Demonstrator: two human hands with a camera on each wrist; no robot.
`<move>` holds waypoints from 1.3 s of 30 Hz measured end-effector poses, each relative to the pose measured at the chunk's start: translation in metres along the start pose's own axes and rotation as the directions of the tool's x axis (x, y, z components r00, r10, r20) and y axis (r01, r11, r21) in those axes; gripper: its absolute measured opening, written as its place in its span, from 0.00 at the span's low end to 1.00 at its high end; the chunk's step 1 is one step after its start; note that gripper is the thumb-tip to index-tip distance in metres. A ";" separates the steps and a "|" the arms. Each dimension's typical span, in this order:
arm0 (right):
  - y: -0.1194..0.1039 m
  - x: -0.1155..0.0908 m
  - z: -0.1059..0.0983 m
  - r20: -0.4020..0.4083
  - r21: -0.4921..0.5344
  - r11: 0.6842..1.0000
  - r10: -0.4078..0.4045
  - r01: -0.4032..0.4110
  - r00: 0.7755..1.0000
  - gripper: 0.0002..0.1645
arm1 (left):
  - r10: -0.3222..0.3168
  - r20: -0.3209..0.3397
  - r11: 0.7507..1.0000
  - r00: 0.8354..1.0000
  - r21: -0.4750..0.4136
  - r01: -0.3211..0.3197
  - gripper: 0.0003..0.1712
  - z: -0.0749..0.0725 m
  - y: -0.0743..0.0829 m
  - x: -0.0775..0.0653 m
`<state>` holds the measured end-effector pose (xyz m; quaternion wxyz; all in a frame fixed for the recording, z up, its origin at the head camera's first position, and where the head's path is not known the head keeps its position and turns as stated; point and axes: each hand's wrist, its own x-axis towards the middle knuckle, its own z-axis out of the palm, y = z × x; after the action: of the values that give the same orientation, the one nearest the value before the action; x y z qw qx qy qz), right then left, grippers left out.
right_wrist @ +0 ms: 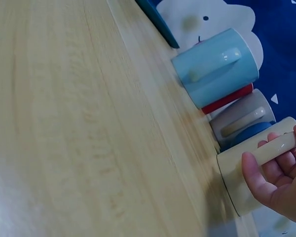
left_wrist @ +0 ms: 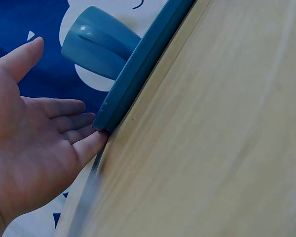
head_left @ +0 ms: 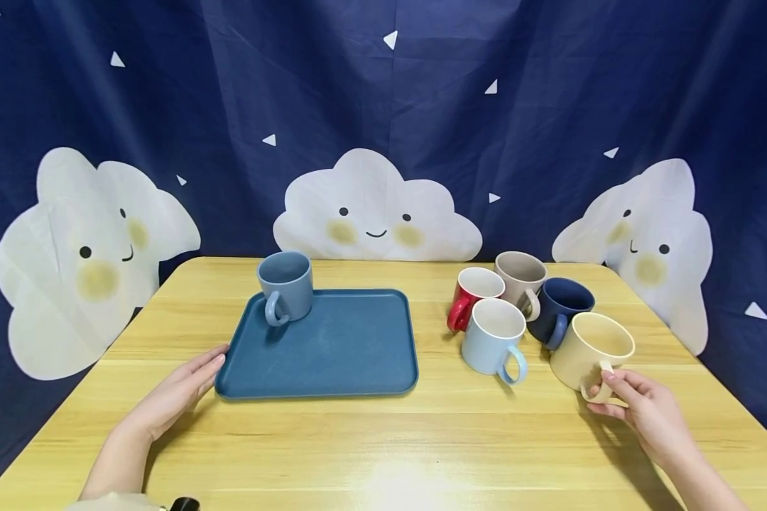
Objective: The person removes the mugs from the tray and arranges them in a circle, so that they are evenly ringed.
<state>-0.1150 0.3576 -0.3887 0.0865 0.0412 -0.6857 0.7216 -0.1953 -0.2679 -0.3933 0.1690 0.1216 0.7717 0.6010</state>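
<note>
My left hand (head_left: 175,396) reaches to the left edge of a dark teal tray (head_left: 351,351), its fingers extended and their tips against the rim. A grey-blue mug (head_left: 297,294) stands upright at the tray's back left corner. On the right, my right hand (head_left: 655,415) pinches the handle of a cream-yellow mug (head_left: 570,358), thumb on the outside and fingers through the loop. In the right wrist view, the same cream-yellow mug (right_wrist: 232,173) stays upright, its base close to the tabletop.
Beside the cream-yellow mug cluster a light blue mug (head_left: 483,348), a red mug (head_left: 469,304) with white inside, a taupe mug (head_left: 510,282) and a navy mug (head_left: 545,312). A navy curtain (head_left: 383,92) with cloud faces hangs behind the wooden table (head_left: 332,447).
</note>
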 end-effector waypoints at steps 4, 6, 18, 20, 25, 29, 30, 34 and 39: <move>-0.001 0.000 0.002 -0.007 -0.006 1.000 0.012 -0.013 1.000 0.15 | -0.005 -0.001 1.000 1.000 0.003 0.005 0.40 0.000 0.000 0.000; 0.000 0.001 0.002 -0.008 -0.014 1.000 0.019 -0.019 1.000 0.14 | -0.004 -0.001 1.000 1.000 0.004 0.004 0.40 0.000 0.000 0.000; -0.001 0.004 0.007 0.004 -0.024 0.999 0.040 -0.040 0.999 0.13 | 0.003 -0.007 1.000 1.000 0.001 -0.003 0.40 0.001 0.000 0.000; -0.001 0.004 0.006 0.019 -0.024 0.999 0.046 -0.045 0.999 0.13 | 0.008 -0.012 1.000 1.000 0.001 -0.008 0.40 0.001 0.000 0.000; 0.002 0.005 -0.002 -0.043 -0.258 0.965 0.042 -0.052 0.998 0.13 | 0.013 -0.015 1.000 1.000 0.014 -0.013 0.40 0.002 0.000 0.000; 0.009 0.009 -0.020 -0.141 -0.576 0.817 -0.072 -0.023 0.987 0.10 | 0.005 -0.014 1.000 1.000 0.017 -0.005 0.40 0.002 0.000 -0.001; 0.007 0.009 -0.023 -0.152 -0.615 0.788 -0.095 -0.019 0.984 0.11 | 0.005 -0.013 1.000 1.000 0.020 -0.005 0.40 0.002 0.000 -0.001; -0.016 0.010 -0.019 -0.169 -0.694 0.720 -0.171 0.006 0.971 0.16 | 0.008 -0.010 1.000 1.000 0.027 -0.007 0.41 0.001 0.000 0.000; -0.058 0.017 0.009 -0.107 -0.801 0.595 -0.237 0.057 0.966 0.17 | 0.003 -0.020 1.000 1.000 0.027 -0.003 0.41 0.002 0.000 0.000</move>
<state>-0.1216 0.3520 -0.3283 0.2246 -0.0181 -0.9152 0.3342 -0.1946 -0.2666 -0.3940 0.1586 0.1190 0.7811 0.5921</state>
